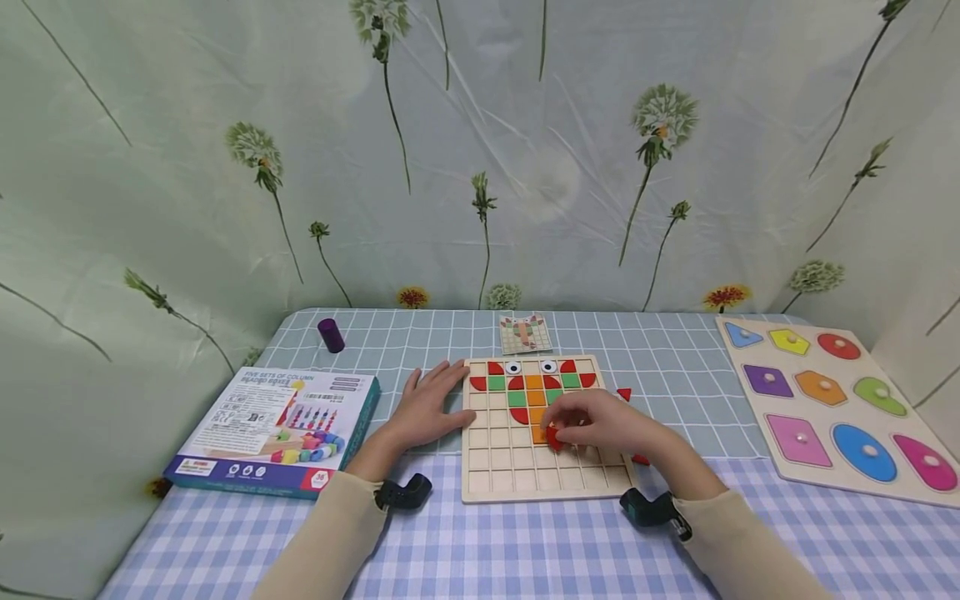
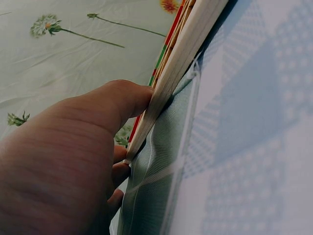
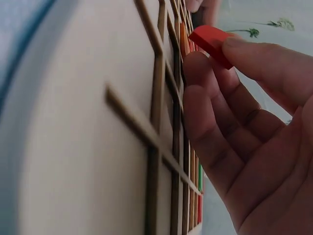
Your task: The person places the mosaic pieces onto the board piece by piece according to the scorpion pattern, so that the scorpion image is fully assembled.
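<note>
A wooden grid board [image 1: 495, 483] lies in front of me, its upper rows filled with red, green and orange tiles and two eye tiles [image 1: 549, 367]. My right hand [image 1: 603, 421] pinches a red curved-edge tile [image 3: 211, 44] between thumb and fingers. It holds the tile low over the grid, beside the bottom of the orange column [image 1: 536, 400]. My left hand [image 1: 431, 408] rests at the board's left edge, fingers extended; in the left wrist view its thumb [image 2: 129, 98] touches the board's side.
A small pattern card [image 1: 525, 335] lies behind the board. Loose red pieces [image 1: 624, 393] sit along its right side. At left are a boxed bead set [image 1: 277, 433] and a purple cylinder [image 1: 331, 335]; at right, a knobbed shape puzzle [image 1: 817, 392].
</note>
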`<state>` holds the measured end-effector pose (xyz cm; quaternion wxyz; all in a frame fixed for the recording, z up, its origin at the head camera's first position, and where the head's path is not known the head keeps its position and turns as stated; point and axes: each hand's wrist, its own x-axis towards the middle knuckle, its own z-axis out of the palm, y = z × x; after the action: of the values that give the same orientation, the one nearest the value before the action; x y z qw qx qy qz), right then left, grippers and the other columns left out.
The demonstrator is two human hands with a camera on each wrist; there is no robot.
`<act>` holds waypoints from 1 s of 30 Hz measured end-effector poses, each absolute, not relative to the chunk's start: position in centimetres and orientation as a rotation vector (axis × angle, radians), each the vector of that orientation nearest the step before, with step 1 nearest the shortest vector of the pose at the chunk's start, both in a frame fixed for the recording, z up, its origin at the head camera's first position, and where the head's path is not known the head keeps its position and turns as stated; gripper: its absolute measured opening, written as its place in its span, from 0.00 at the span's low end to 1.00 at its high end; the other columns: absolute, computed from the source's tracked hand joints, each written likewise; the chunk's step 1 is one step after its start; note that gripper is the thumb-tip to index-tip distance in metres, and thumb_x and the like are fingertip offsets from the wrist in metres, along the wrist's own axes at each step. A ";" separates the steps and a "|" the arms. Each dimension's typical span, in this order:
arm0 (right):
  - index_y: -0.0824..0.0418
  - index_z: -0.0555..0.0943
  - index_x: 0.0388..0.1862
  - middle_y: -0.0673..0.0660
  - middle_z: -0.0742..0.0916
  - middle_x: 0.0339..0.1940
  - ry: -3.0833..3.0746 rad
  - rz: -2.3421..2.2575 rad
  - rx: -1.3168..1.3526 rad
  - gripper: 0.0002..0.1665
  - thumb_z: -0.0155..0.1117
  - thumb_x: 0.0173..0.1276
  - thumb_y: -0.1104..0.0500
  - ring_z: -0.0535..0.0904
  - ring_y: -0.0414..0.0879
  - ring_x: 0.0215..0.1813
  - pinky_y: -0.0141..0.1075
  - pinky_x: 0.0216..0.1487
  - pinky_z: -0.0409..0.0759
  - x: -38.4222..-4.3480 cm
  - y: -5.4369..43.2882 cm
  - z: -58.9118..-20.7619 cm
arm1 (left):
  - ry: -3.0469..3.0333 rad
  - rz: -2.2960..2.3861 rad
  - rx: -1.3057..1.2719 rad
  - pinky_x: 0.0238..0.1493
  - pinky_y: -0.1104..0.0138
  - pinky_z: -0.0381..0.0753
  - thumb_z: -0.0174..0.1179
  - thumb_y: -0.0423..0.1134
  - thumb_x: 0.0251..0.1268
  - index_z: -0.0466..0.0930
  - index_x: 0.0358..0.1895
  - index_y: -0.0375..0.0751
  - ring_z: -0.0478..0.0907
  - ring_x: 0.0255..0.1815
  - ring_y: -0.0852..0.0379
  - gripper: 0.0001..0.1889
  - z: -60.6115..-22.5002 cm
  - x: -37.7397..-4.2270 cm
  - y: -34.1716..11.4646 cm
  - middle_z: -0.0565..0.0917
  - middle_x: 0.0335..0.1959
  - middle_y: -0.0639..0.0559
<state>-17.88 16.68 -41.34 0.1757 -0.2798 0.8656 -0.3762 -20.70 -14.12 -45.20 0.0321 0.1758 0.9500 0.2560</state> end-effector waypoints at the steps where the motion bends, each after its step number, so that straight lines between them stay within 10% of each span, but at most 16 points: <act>1: 0.50 0.85 0.45 0.47 0.85 0.35 2.448 -1.063 -0.790 0.08 0.66 0.69 0.60 0.79 0.42 0.35 0.30 0.37 0.80 -17.8 16.5 -41.4 | 2.926 0.789 0.542 0.79 0.38 0.37 0.64 0.55 0.63 0.61 0.77 0.47 0.50 0.83 0.46 0.41 -45.2 -20.7 -14.1 0.60 0.81 0.51; 30: 0.44 0.87 0.40 0.45 0.82 0.33 2.486 -0.959 -0.932 0.11 0.71 0.63 0.61 0.74 0.37 0.33 0.27 0.34 0.74 -17.3 15.3 -42.4 | 2.917 0.790 0.547 0.80 0.39 0.36 0.63 0.56 0.63 0.62 0.77 0.47 0.49 0.83 0.46 0.41 -45.0 -20.7 -14.1 0.60 0.81 0.51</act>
<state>-17.33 15.29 -42.40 0.1589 -0.3260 0.8694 -0.3355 -20.71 -14.12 -45.04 0.0352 0.1780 0.9492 0.2571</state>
